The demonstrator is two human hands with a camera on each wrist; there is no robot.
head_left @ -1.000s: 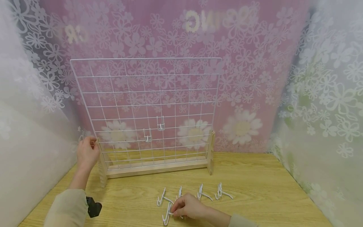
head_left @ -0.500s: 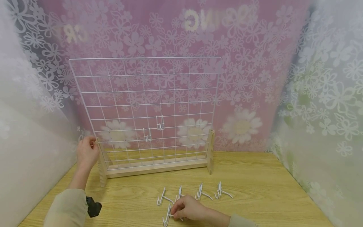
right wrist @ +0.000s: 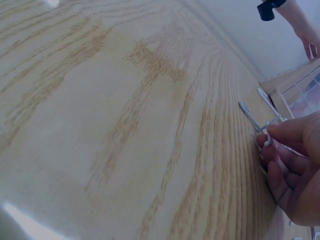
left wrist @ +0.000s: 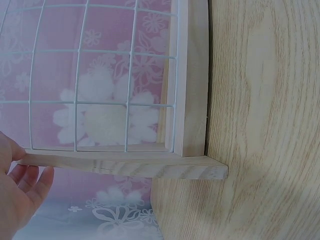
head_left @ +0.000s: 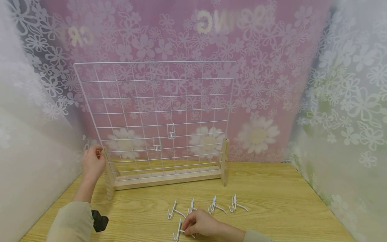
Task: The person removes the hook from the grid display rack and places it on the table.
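Observation:
A white wire grid panel (head_left: pixel 155 62) stands upright in a pale wooden stand (head_left: pixel 169 180). My left hand (head_left: pixel 94 164) grips the top of the stand's left side post (left wrist: pixel 125 165), thumb on one side and fingers on the other in the left wrist view. Low on the table, my right hand (head_left: pixel 202 222) pinches a white wire hook (head_left: pixel 177 232) between thumb and fingertips, partly covering its arm. Two similar hooks hang on the grid, a lower hook (head_left: pixel 157 147) and a higher hook (head_left: pixel 171 135) right of it.
In front of the stand several loose white hooks lie in a row, from the left hook (head_left: pixel 172 211) to the right hook (head_left: pixel 234 203). A black device (head_left: pixel 99 220) sits at the left wrist. Flower-patterned curtains (head_left: pixel 260 84) enclose the table (head_left: pixel 272 188) behind and at both sides.
The hook in my right hand has shifted and turned slightly, its arm now slanting down to the right. My left hand keeps its hold on the post.

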